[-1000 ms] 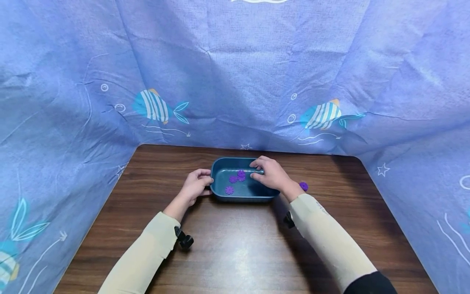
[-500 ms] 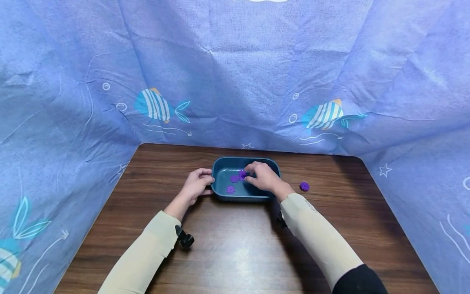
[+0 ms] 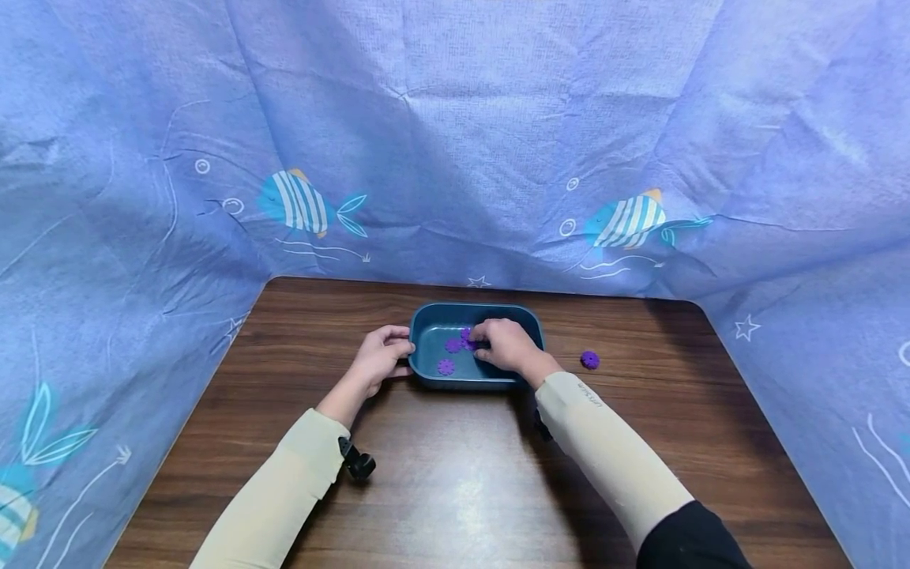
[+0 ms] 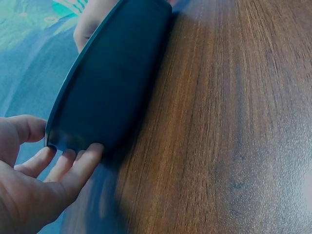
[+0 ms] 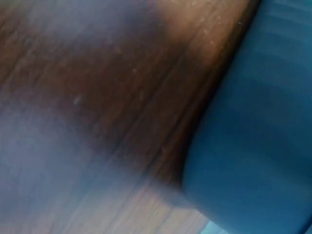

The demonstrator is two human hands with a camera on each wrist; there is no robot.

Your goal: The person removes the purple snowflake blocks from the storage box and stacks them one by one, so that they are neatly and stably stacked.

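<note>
My left hand (image 3: 378, 359) grips the left end of a dark teal rectangular tub (image 3: 490, 381), thumb at the rim. In the left wrist view, the fingers (image 4: 87, 168) lie against the tub's outer wall. Inside the tub lie several small purple notched discs, one disc (image 3: 445, 367) near the front wall and another disc (image 3: 453, 345) behind it. My right hand (image 3: 508, 345) reaches into the tub and pinches a purple notched disc (image 3: 471, 345) beside an overlapping one. The right wrist view shows only the tub's outside (image 5: 253, 146) and blurred table, with no fingers in it.
One more purple piece (image 3: 589, 360) lies on the brown wooden table (image 3: 455, 474), right of the tub. A blue cloth (image 3: 462, 158) with fish prints hangs behind the table and along both sides.
My right hand has moved left and down into the tub, its fingertips now at the overlapping purple discs. The left hand keeps its grip on the tub's end.
</note>
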